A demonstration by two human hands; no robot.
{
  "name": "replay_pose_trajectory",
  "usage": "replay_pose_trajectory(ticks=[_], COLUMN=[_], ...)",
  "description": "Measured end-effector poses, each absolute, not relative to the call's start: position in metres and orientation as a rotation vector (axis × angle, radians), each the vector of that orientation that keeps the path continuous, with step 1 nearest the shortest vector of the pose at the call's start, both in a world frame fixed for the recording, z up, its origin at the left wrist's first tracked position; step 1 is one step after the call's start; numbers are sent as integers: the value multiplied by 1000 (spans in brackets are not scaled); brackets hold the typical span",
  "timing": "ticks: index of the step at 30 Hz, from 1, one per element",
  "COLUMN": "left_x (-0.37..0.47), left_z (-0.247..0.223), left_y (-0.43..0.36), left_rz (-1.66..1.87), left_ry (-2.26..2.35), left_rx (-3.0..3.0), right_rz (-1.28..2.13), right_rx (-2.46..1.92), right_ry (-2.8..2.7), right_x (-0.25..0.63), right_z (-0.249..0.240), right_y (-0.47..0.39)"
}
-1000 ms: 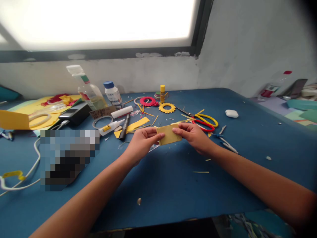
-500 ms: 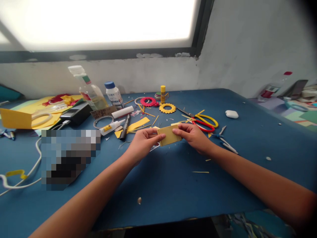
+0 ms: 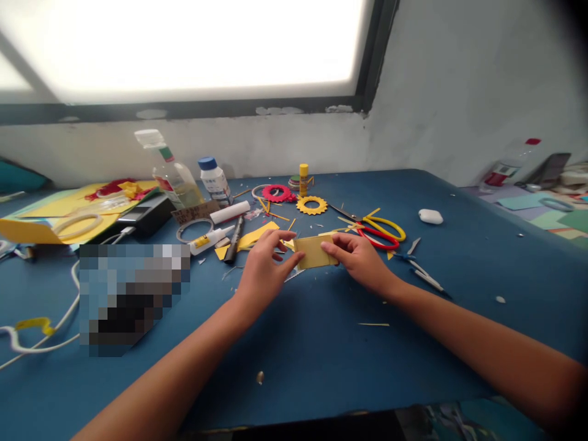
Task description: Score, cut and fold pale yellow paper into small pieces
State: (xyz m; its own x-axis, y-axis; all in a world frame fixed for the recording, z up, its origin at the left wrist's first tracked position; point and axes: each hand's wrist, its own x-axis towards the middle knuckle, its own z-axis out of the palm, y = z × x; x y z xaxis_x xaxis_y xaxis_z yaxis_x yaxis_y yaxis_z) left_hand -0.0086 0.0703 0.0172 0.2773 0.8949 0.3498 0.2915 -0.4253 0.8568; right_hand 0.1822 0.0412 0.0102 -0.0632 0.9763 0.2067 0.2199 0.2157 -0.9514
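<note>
A small yellow rectangular card piece (image 3: 315, 252) is held above the blue table. My right hand (image 3: 361, 260) pinches its right end, thumb on the near face. My left hand (image 3: 266, 263) is at its left edge, with the thumb tip against the edge and the fingers lifted and apart. Behind the card lie a yellow toothed ring (image 3: 312, 205) and a red toothed ring (image 3: 276, 193). Scissors with red and yellow handles (image 3: 383, 228) rest just beyond my right hand.
Left of my hands are a black marker (image 3: 234, 241), a glue bottle (image 3: 211, 239), a tape roll (image 3: 195, 231) and bottles. A glue stick (image 3: 304, 179) stands at the back. A white case (image 3: 430, 216) and compasses (image 3: 425, 274) lie on the right.
My left fingers have opened and lifted from the card, which they pinched before. My right hand still holds it. The view has shifted slightly.
</note>
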Motion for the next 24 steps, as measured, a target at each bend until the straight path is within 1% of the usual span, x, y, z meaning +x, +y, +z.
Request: replay_pose_trajectory(ticks=[4, 10, 17, 24], left_x=[-10, -9, -10, -7], left_z=[20, 16, 15, 20], left_y=[69, 71, 72, 71], left_rz=[1191, 1090, 1089, 993], left_ry=[1110, 1051, 1054, 993], left_rx=[1994, 1808, 1707, 1480], right_rz=[896, 873, 871, 894], right_rx=[-1203, -1212, -1201, -1151], right_ry=[-1465, -1462, -1472, -1445], right_x=[180, 179, 178, 176], right_z=[13, 14, 14, 12], right_y=[40, 38, 36, 35])
